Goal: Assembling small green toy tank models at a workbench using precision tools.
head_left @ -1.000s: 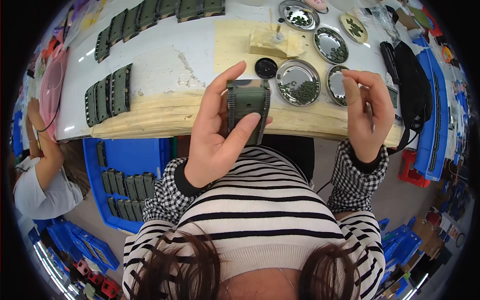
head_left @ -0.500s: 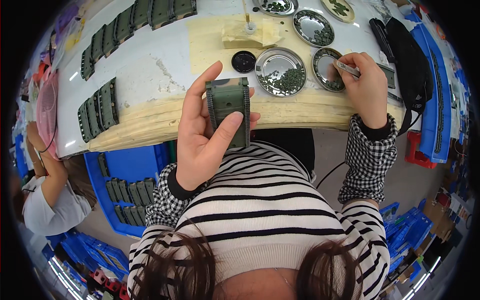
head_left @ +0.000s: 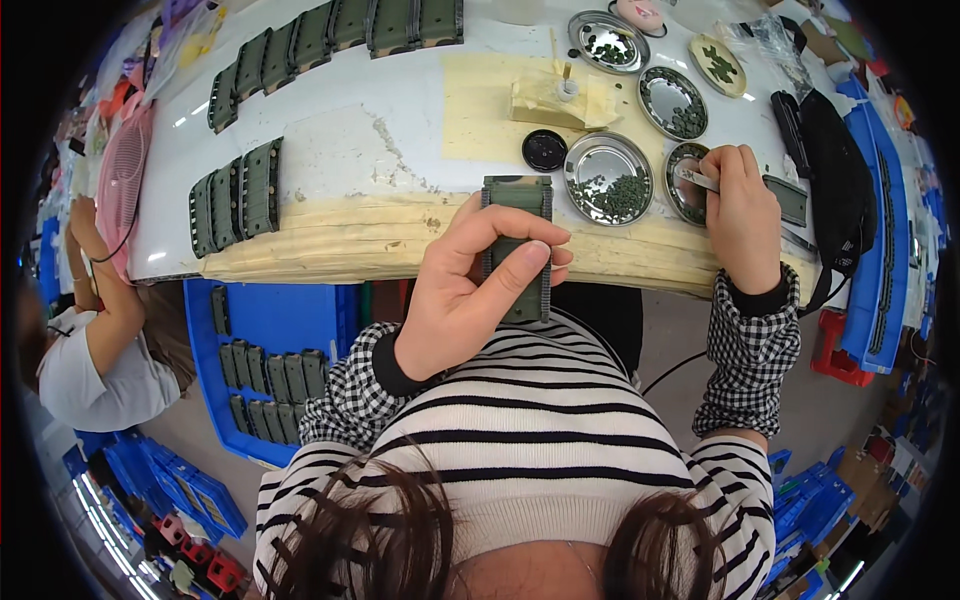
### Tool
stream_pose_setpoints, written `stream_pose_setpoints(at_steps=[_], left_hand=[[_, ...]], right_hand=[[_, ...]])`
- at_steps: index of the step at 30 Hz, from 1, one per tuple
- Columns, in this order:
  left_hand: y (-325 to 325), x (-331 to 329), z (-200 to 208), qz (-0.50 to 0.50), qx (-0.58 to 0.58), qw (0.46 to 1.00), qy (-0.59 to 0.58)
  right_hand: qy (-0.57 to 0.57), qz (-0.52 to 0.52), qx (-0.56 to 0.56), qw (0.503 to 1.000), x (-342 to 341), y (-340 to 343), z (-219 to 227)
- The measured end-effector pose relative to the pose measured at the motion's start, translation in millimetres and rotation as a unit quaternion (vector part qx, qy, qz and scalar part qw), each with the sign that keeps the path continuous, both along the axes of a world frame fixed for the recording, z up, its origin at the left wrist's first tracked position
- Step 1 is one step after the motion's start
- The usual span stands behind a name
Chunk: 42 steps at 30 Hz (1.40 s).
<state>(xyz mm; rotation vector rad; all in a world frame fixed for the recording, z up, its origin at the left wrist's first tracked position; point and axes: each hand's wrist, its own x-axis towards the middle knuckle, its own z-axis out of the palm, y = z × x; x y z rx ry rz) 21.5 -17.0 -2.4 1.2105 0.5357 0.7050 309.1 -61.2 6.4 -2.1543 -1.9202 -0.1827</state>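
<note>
My left hand [head_left: 462, 290] is closed around a green camouflage model tank hull [head_left: 517, 194] with dark tracks along its sides, held upright in front of the table edge. The index finger and thumb cross its face and hide the middle part. On the right, my right hand [head_left: 743, 215] pinches metal tweezers [head_left: 698, 179], their tip over a small round steel dish [head_left: 682, 207] of tiny dark green parts. Beside it, left of that hand, stands a larger steel dish [head_left: 590, 160] with a heap of similar small green pieces.
More tank hulls [head_left: 240, 200] line the table's left side and back. A black lid [head_left: 544, 150] and a paper-wrapped block [head_left: 565, 100] with a little cup lie mid-table. Further dishes [head_left: 672, 100] and a black bag [head_left: 832, 165] sit right. A blue crate [head_left: 275, 320] of hulls is below left; another person [head_left: 110, 360] sits far left.
The left hand's index finger has come round from behind onto the hull's face near the thumb. The right hand stays at the small dish with the tweezers. The whole view has shifted.
</note>
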Motion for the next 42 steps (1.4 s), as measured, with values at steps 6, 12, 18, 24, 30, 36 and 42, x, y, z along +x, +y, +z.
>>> stream_pose_setpoints(at_steps=[6,12,18,24,30,36,42], left_hand=[[-3,5,8,0.013,-0.084,0.996,-0.007],[1,6,7,0.042,-0.04,0.998,-0.018],[8,-5,3,0.008,-0.169,0.981,-0.091],[10,-9,-7,-0.028,-0.265,0.947,-0.18],[7,-6,-1,0.097,-0.115,0.979,-0.137],[13,-10,-2,0.161,0.046,0.985,-0.042],[23,-28,-3,0.078,0.114,0.989,0.055]], right_hand=[[0.189,0.162,0.082,0.965,-57,-1,41],[0.216,0.269,0.106,0.933,-106,8,38],[0.245,0.279,0.136,0.918,-119,15,29],[0.395,0.205,0.123,0.887,-135,4,29],[0.432,0.154,0.092,0.884,-137,7,37],[0.291,0.199,0.16,0.922,-140,9,32],[0.276,0.227,0.125,0.925,-137,14,36]])
